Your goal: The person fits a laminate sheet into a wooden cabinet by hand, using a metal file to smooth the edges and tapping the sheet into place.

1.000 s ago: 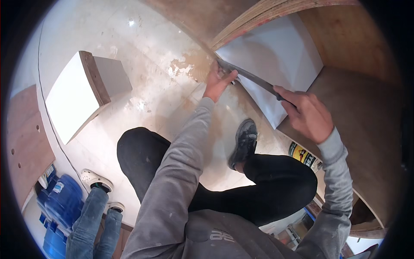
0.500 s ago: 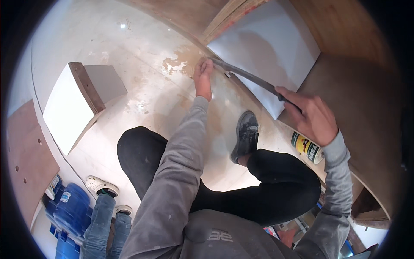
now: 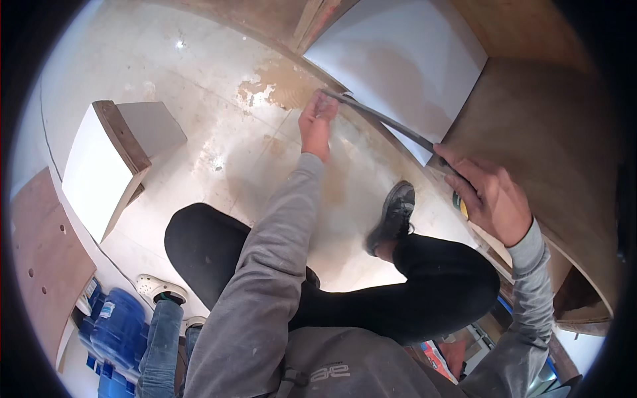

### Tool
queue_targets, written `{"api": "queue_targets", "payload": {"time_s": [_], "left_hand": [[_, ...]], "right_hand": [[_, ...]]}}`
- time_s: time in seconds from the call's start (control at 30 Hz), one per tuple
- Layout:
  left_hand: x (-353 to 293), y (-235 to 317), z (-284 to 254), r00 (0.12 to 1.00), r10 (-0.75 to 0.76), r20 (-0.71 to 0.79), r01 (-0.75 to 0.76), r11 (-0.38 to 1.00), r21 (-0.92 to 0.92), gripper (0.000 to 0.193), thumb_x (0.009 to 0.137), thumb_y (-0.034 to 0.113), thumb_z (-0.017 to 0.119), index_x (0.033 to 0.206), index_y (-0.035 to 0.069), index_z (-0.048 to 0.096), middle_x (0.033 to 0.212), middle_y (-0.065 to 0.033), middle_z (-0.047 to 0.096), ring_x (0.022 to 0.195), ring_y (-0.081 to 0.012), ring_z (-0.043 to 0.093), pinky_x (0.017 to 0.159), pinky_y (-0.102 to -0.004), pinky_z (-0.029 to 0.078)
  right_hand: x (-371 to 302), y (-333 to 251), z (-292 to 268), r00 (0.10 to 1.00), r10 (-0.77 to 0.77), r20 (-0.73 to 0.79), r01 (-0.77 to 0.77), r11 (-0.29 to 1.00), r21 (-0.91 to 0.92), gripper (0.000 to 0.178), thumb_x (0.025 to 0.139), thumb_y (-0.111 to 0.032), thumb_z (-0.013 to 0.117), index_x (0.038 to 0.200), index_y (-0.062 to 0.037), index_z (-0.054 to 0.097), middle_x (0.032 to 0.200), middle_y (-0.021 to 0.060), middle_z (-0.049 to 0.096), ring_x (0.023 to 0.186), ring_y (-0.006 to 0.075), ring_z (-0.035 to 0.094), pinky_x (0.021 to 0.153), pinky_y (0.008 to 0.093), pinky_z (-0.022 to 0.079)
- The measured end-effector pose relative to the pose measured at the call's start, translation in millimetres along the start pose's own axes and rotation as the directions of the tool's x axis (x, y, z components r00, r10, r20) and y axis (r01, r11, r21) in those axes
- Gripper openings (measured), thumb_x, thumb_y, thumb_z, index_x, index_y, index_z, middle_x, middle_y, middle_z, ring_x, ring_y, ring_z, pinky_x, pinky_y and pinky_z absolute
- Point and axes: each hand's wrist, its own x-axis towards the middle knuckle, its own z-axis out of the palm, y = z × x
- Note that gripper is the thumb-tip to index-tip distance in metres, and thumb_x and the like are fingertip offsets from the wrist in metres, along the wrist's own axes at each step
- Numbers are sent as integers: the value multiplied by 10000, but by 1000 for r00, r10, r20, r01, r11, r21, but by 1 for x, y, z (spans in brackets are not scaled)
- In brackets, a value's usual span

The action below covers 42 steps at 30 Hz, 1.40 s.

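Right hand: the person's right hand (image 3: 494, 199) grasps the near end of a long file-like bar (image 3: 391, 123), fingers wrapped around it and the index finger laid forward along it.
Left hand: the left hand (image 3: 316, 126) is at the bar's far tip, fingers drawn together; blur hides whether they pinch it or only press against it.
Bar: dark grey, narrow and straight, slanting between the two hands, its far tip to the upper left. It passes over the edge of a glossy white panel (image 3: 405, 53); whether it touches that edge cannot be told.
Woodwork: the panel adjoins a brown board surface (image 3: 537, 126) on its right.
Can: a yellow and dark can (image 3: 458, 204) sits mostly hidden behind the right hand.
Floor: pale and smeared, with a tan stain (image 3: 285, 83) just left of the white panel.
Legs: black trousers (image 3: 398, 292), knees bent and apart; a dark laced shoe (image 3: 396, 212) is planted below the bar.
Sleeves: grey, dusty, down to both wrists.
Left side: a white boxy piece with a brown edge (image 3: 99, 176) stands near a reddish-brown board with round holes (image 3: 46, 252); blue water jugs (image 3: 119, 331) are below.
Another person: blue jeans (image 3: 159, 345) and a pale clog (image 3: 159, 288), beside the jugs.
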Motion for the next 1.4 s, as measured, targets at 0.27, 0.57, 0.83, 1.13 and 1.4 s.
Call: {"api": "queue_targets", "payload": {"time_s": [0.27,0.57,0.83,1.13,1.4], "left_hand": [[36,14,19,983,182,-35,-181,983,20,731,1079,193,774,1641,-130,436,1579,-194,595,1423,-222,584,1226,-336,431],[18,-13,43,963,241,-121,-240,971,25,512,1114,267,740,1485,-71,639,1273,-41,708,1122,-120,630,982,-265,500],[27,-32,33,942,306,-137,-291,950,117,597,1130,320,709,1562,-73,584,1314,-79,729,1155,-135,658,954,-284,511],[10,-44,48,960,274,-61,-246,926,287,700,1120,383,724,1569,-126,553,1427,-189,709,1297,-244,652,1144,-339,487],[5,-64,63,938,327,-114,-228,830,510,864,1075,510,748,1575,-158,523,1510,-265,663,1393,-323,606,1217,-395,433]], "right_hand": [[40,17,7,984,-79,-159,101,986,133,382,1019,-108,732,1390,-184,780,1022,164,789,855,429,733,768,468,597],[25,32,0,983,-96,-157,103,994,38,372,983,-58,762,1340,-155,808,1084,172,801,904,428,732,807,439,587],[15,36,5,941,-247,-231,235,969,-80,391,1002,-76,716,1373,-179,790,1017,163,794,902,424,733,809,468,585],[7,52,4,976,-167,-142,150,981,-123,392,1004,-108,713,1379,-197,787,1006,144,796,876,410,750,760,476,600],[8,53,8,980,-157,-122,146,985,-92,414,1006,-71,711,1406,-157,774,957,182,727,831,443,680,752,486,542]]}}
